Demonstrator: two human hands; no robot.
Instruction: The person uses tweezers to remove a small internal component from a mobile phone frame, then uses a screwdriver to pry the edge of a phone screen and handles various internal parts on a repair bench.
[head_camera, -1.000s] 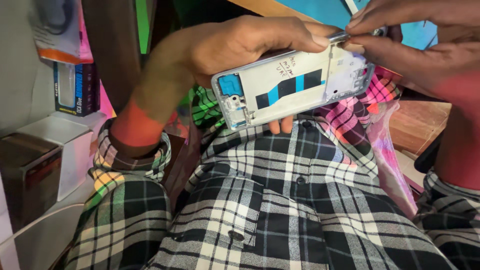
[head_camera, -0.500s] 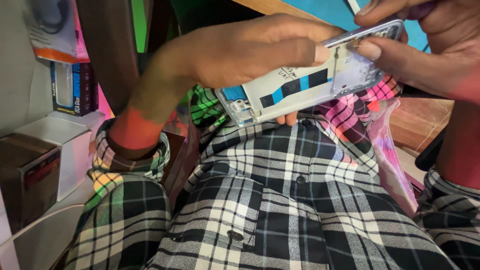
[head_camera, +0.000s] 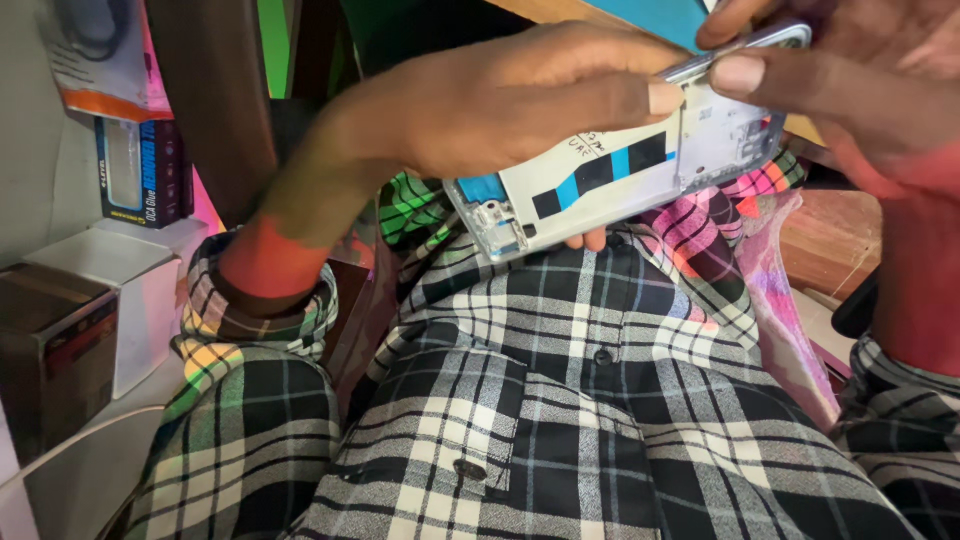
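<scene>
Above my checked shirt (head_camera: 600, 420), both grips clamp the phone frame (head_camera: 620, 175): left hand (head_camera: 500, 100), right hand (head_camera: 850, 90); thin, light, fragile, edges only.

There are two hands, a left hand (head_camera: 500, 100) and a right hand (head_camera: 850, 90). There is one phone frame (head_camera: 620, 180). On the left are two boxes, a white box (head_camera: 125, 300) and a brown box (head_camera: 50, 350).

We see open room only over the black-and-white plaid shirt (head_camera: 600, 420); stacked cardboard boxes (head_camera: 90, 320) crowd the left.
</scene>
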